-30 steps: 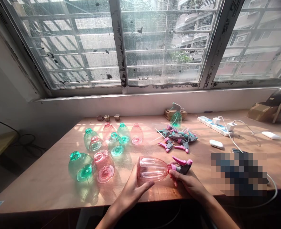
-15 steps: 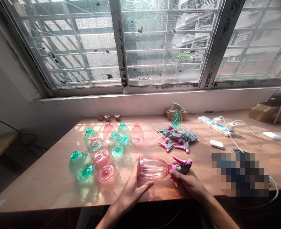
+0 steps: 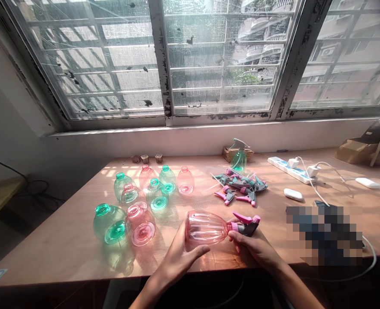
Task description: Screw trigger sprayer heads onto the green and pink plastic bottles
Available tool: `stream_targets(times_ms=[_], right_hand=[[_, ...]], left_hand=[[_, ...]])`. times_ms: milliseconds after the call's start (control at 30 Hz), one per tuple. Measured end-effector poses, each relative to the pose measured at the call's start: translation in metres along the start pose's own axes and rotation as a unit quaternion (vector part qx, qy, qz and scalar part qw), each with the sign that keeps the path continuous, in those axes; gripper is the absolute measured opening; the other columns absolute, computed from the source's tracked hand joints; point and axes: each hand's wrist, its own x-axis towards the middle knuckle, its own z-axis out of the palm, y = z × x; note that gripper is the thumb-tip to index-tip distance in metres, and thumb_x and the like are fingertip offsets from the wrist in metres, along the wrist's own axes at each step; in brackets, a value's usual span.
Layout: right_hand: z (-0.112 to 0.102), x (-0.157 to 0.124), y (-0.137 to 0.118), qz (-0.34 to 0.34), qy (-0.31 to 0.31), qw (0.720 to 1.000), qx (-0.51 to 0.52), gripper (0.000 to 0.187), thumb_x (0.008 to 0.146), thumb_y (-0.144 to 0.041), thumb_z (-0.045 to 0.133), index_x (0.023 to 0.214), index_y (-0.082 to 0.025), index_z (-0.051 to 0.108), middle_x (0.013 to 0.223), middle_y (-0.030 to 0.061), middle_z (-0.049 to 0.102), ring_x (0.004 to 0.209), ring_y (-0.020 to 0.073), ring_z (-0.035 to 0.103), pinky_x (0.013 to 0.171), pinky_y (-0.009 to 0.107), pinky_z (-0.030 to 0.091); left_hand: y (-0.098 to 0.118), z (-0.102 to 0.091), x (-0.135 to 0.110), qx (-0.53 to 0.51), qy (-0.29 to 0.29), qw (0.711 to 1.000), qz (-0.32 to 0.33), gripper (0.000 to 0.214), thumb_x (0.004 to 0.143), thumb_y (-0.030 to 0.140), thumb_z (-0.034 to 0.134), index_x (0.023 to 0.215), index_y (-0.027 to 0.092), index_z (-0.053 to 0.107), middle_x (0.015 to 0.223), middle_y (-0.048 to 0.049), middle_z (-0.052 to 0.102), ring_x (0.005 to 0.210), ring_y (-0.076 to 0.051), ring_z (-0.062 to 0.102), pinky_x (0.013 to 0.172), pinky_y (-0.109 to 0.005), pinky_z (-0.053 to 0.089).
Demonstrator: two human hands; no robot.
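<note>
A clear pink spray bottle [image 3: 205, 227] lies sideways between my hands above the table's front edge. Its base rests against the palm and fingers of my left hand [image 3: 185, 251], with the thumb along the underside. My right hand [image 3: 252, 246] is closed around the neck, at the pink collar of the grey and pink spray head [image 3: 246, 223]. That head sits on the bottle's mouth, its pink trigger pointing up. Behind the bottle is a pile of loose spray heads [image 3: 241, 184]. Left of it stand several open bottles, among them a pink one [image 3: 141, 227] and a green one [image 3: 110, 225].
A green spray bottle [image 3: 239, 159] with its head on stands by the wall, before a small brown box [image 3: 250, 153]. To the right are a white power strip [image 3: 291, 171] with plugs and cables, a white case [image 3: 293, 194] and a blurred-out item [image 3: 328, 236].
Almost nothing differs. The bottle's base and my left hand have shifted very slightly left; both hands keep their hold.
</note>
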Motion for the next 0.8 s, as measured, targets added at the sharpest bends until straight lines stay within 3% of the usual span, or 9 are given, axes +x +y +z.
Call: stream_targets(times_ms=[133, 367, 500, 633, 700, 800], right_hand=[[0.000, 0.001, 0.000, -0.001, 0.000, 1.000, -0.004, 0.046, 0.078, -0.056, 0.096, 0.091, -0.016, 0.079, 0.070, 0.0031, 0.071, 0.056, 0.0151, 0.057, 0.056, 0.028, 0.046], [0.000, 0.003, 0.002, 0.002, 0.003, 1.000, -0.002, 0.050, 0.078, -0.057, 0.096, 0.103, -0.017, 0.079, 0.074, 0.0043, 0.074, 0.053, 0.0147, 0.058, 0.053, 0.028, 0.045], [0.000, 0.002, 0.001, -0.001, 0.005, 1.000, 0.005, 0.050, 0.080, -0.058, 0.094, 0.104, -0.019, 0.074, 0.074, 0.0028, 0.073, 0.051, 0.0136, 0.056, 0.051, 0.026, 0.043], [0.001, 0.002, 0.002, -0.002, 0.008, 1.000, 0.007, 0.051, 0.080, -0.059, 0.094, 0.103, -0.020, 0.072, 0.072, 0.0019, 0.072, 0.051, 0.0136, 0.055, 0.050, 0.027, 0.042], [0.000, 0.002, 0.002, -0.001, 0.003, 1.000, 0.003, 0.050, 0.080, -0.058, 0.094, 0.105, -0.020, 0.074, 0.074, 0.0025, 0.072, 0.052, 0.0137, 0.055, 0.051, 0.027, 0.042], [-0.001, 0.001, 0.002, -0.003, -0.008, 1.000, -0.008, 0.041, 0.082, -0.055, 0.094, 0.091, -0.017, 0.079, 0.073, 0.0028, 0.070, 0.057, 0.0141, 0.055, 0.056, 0.028, 0.042]], left_hand=[[0.005, 0.001, 0.000, -0.010, -0.004, 1.000, -0.007, 0.104, 0.093, 0.056, 0.081, 0.175, 0.029, 0.023, 0.173, -0.0143, 0.047, 0.163, -0.039, 0.040, 0.137, -0.060, 0.025], [0.002, 0.000, 0.000, 0.000, -0.006, 1.000, -0.005, 0.102, 0.094, 0.053, 0.082, 0.175, 0.031, 0.024, 0.172, -0.0134, 0.049, 0.163, -0.039, 0.040, 0.137, -0.059, 0.025], [-0.009, -0.003, 0.001, 0.026, 0.007, 1.000, -0.001, 0.110, 0.093, 0.052, 0.082, 0.177, 0.028, 0.015, 0.179, -0.0168, 0.035, 0.163, -0.041, 0.038, 0.138, -0.061, 0.020], [-0.013, -0.004, 0.001, 0.055, 0.017, 0.998, 0.006, 0.108, 0.095, 0.050, 0.079, 0.177, 0.028, 0.012, 0.184, -0.0146, 0.023, 0.170, -0.039, 0.020, 0.140, -0.059, 0.008], [-0.008, -0.004, 0.000, 0.059, 0.016, 0.998, 0.002, 0.113, 0.092, 0.050, 0.082, 0.177, 0.029, 0.011, 0.183, -0.0146, 0.026, 0.170, -0.039, 0.021, 0.140, -0.058, 0.009], [0.001, -0.002, -0.002, 0.034, 0.000, 0.999, -0.014, 0.113, 0.092, 0.054, 0.083, 0.177, 0.027, 0.013, 0.179, -0.0155, 0.036, 0.167, -0.040, 0.031, 0.139, -0.058, 0.017]])
